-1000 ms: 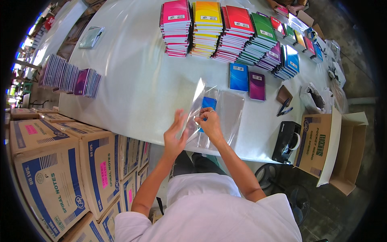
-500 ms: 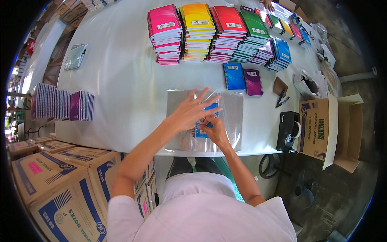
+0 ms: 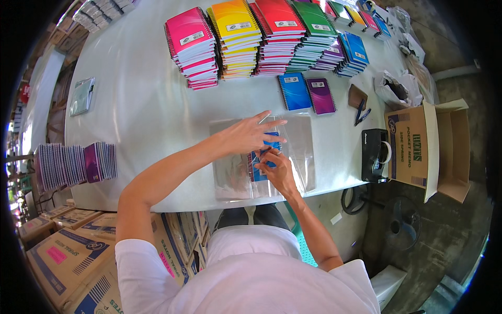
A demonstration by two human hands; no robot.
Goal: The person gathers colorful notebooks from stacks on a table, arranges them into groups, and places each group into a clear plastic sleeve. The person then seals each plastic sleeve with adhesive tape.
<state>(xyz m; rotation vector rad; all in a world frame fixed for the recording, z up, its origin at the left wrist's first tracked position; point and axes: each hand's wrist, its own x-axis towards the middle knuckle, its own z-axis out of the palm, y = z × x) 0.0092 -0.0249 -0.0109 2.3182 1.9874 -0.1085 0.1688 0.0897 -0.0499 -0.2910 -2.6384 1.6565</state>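
A blue spiral notebook lies on a pile of clear plastic sheets near the table's front edge, partly covered by my hands. Over its upper part my left hand is stretched out, fingers spread, touching the film or just above it. My right hand is at the notebook's right side, thumb and fingers drawn together in a pinch. What is between those fingertips is too small to make out. Beyond the sheets lie a loose blue notebook and a purple notebook.
Tall notebook stacks, pink, yellow, red and green, stand at the back. Wrapped notebooks line the left edge. A tape dispenser, blue-handled cutters and an open carton are right.
The whole view has shifted and tilted slightly. My left elbow has swung outward to the left. Both hands stay over the blue notebook, the right one still pinched.
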